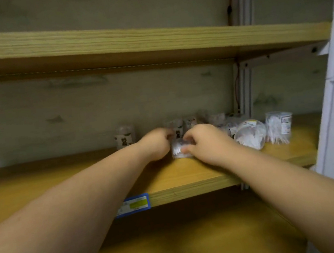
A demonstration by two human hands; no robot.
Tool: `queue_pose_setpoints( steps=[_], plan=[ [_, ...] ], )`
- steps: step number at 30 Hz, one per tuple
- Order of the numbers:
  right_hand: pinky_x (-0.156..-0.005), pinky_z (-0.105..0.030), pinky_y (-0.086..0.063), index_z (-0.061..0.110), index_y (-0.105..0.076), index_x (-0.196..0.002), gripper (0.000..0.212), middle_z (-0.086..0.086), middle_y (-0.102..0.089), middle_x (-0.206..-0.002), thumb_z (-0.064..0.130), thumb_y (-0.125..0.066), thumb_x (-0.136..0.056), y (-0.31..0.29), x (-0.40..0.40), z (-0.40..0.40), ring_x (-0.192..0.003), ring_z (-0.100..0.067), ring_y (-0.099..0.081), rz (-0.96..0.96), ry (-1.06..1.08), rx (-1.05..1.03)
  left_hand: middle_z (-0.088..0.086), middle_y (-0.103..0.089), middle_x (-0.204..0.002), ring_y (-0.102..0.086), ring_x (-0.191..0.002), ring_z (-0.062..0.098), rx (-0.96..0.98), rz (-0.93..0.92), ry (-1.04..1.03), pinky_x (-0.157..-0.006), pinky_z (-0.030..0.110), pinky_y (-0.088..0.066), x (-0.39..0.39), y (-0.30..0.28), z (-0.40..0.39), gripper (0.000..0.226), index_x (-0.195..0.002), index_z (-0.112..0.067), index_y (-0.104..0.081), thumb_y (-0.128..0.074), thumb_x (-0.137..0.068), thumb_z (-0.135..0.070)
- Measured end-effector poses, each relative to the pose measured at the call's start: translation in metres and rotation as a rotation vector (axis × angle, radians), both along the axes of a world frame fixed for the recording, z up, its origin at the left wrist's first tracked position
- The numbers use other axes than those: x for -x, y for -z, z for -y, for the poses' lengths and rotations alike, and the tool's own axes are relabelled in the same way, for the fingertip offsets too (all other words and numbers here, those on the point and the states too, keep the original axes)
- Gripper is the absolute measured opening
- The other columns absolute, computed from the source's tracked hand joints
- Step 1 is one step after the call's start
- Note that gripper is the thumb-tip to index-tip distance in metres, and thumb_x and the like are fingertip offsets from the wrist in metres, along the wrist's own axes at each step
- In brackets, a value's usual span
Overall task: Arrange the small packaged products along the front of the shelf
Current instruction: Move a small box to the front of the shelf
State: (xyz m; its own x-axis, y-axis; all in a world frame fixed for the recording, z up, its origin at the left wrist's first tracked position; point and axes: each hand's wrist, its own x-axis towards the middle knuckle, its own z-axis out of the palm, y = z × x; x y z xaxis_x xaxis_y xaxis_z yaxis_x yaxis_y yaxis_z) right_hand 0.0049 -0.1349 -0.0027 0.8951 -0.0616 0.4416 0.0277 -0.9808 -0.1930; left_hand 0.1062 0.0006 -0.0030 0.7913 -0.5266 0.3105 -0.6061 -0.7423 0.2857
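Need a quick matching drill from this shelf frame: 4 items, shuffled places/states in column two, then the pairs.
Column 1
1. clear tub between the hands
2. tipped tub
3. price tag
4. lone tub on the left

Column 2
A. on the front edge of the shelf board
B. standing by the back wall, apart from the rest
C. lying on its side, right of the right hand
D. held from both sides, left hand on its left

Pairs: 1-D, 2-C, 3-A, 4-B
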Motion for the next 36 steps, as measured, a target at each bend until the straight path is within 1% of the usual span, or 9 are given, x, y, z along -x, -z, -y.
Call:
queue_pose_setpoints(
  steps=[7,11,15,18,22,25,30,33,36],
  plan=[
    [-0.091,-0.040,-0.051,0.013,-0.068,-0.117,0.045,-0.004,-0.063,-0.115,0.045,-0.069,-0.086,0.013,-0.001,-0.006,-0.108,-0.025,-0.061,-0.016,0.007,0.067,0.006,-0.050,-0.147,-0.049,-0.131,0.025,-0.055,-0.099,-0.027,-0.107,0.034,-0.041,0.011,-0.002,0.003,0.059,-0.143,-0.022,-0.052,-0.037,-0.091,0.004],
    [-0.094,-0.035,-0.050,0.015,-0.066,-0.124,0.050,-0.002,-0.062,-0.122,0.043,-0.074,-0.083,0.013,-0.002,-0.003,-0.113,-0.022,-0.059,0.009,-0.042,0.001,0.004,-0.056,-0.140,-0.054,-0.123,0.024,0.178,-0.176,-0.063,-0.090,0.022,-0.040,0.014,-0.004,-0.004,0.056,-0.133,-0.018,-0.062,-0.036,-0.091,0.009],
    [-0.101,-0.034,-0.045,0.017,-0.059,-0.134,0.051,0.000,-0.059,-0.131,0.038,-0.069,-0.088,0.014,-0.005,-0.002,-0.120,-0.020,-0.055,0.064,-0.132,-0.072,0.009,-0.064,-0.127,-0.058,-0.118,0.024,0.505,-0.231,-0.041,-0.097,0.028,-0.046,0.012,-0.005,-0.017,0.054,-0.124,-0.013,-0.066,-0.036,-0.087,0.012],
    [-0.105,-0.038,-0.045,0.022,-0.050,-0.141,0.048,0.001,-0.058,-0.136,0.033,-0.061,-0.095,0.011,-0.007,-0.004,-0.125,-0.018,-0.055,0.122,-0.201,-0.277,0.009,-0.064,-0.123,-0.063,-0.097,0.020,0.739,-0.269,-0.023,-0.077,0.025,-0.051,0.011,-0.011,-0.028,0.055,-0.127,-0.014,-0.060,-0.035,-0.087,0.014],
    [-0.106,-0.043,-0.046,0.027,-0.041,-0.142,0.046,0.000,-0.055,-0.139,0.032,-0.052,-0.098,0.007,-0.017,-0.014,-0.128,-0.018,-0.054,0.111,-0.321,-0.677,0.005,-0.070,-0.112,-0.062,-0.073,0.018,0.832,-0.250,0.012,-0.053,0.024,-0.049,0.015,-0.020,-0.043,0.045,-0.123,-0.020,-0.063,-0.048,-0.086,0.002],
    [-0.098,-0.038,-0.054,0.020,-0.048,-0.136,0.033,-0.002,-0.060,-0.129,0.022,-0.046,-0.103,0.002,-0.025,-0.022,-0.118,-0.019,-0.062,0.101,-0.386,-0.992,0.006,-0.073,-0.111,-0.068,-0.100,0.038,0.900,-0.253,0.020,-0.085,0.054,-0.055,0.018,-0.024,-0.054,0.036,-0.121,-0.021,-0.066,-0.061,-0.085,-0.019],
    [-0.093,-0.032,-0.057,0.012,-0.049,-0.138,0.033,-0.006,-0.062,-0.129,0.015,-0.042,-0.105,-0.010,-0.030,-0.039,-0.114,-0.020,-0.064,0.040,-0.465,-1.240,0.006,-0.071,-0.111,-0.067,-0.096,0.021,0.921,-0.218,-0.004,-0.082,0.038,-0.053,0.017,-0.026,-0.075,0.023,-0.120,-0.018,-0.063,-0.059,-0.097,-0.017],
    [-0.093,-0.035,-0.057,0.014,-0.057,-0.127,0.026,-0.007,-0.067,-0.121,0.013,-0.046,-0.104,-0.017,-0.038,-0.055,-0.109,-0.020,-0.067,0.038,-0.479,-1.250,0.005,-0.072,-0.109,-0.066,-0.087,0.015,0.964,-0.211,-0.011,-0.072,0.026,-0.052,0.017,-0.027,-0.093,0.018,-0.114,-0.017,-0.065,-0.059,-0.097,-0.014],
    [-0.093,-0.034,-0.057,0.022,-0.064,-0.108,0.017,0.000,-0.071,-0.107,0.015,-0.050,-0.102,-0.021,-0.044,-0.074,-0.103,-0.018,-0.068,0.035,-0.458,-1.164,0.001,-0.071,-0.101,-0.064,-0.092,0.017,1.014,-0.211,-0.029,-0.083,0.030,-0.052,0.018,-0.028,-0.116,0.013,-0.099,-0.024,-0.066,-0.060,-0.097,-0.013]
  ],
)
